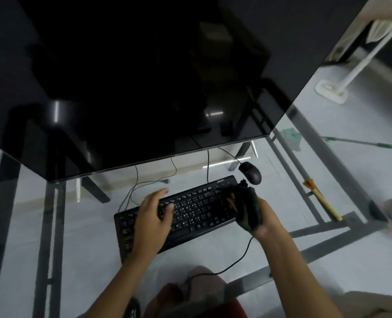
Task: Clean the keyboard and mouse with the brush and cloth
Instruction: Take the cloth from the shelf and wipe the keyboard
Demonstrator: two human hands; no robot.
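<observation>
A black keyboard [190,210] lies slanted on a glass desk [80,237]. My left hand [152,218] rests flat on its left half, fingers spread over the keys. My right hand [262,218] grips a bunched dark green cloth [247,207] pressed onto the keyboard's right end. A black wired mouse [250,172] sits just beyond that end, untouched. A brush with a yellow handle [323,200] lies on the desk to the right, away from both hands.
A large dark monitor [144,76] looms over the far side of the desk. Cables [144,180] run behind the keyboard, and a cord [234,262] trails toward my lap. Through the glass show the desk frame and tiled floor. A white stand [332,88] is far right.
</observation>
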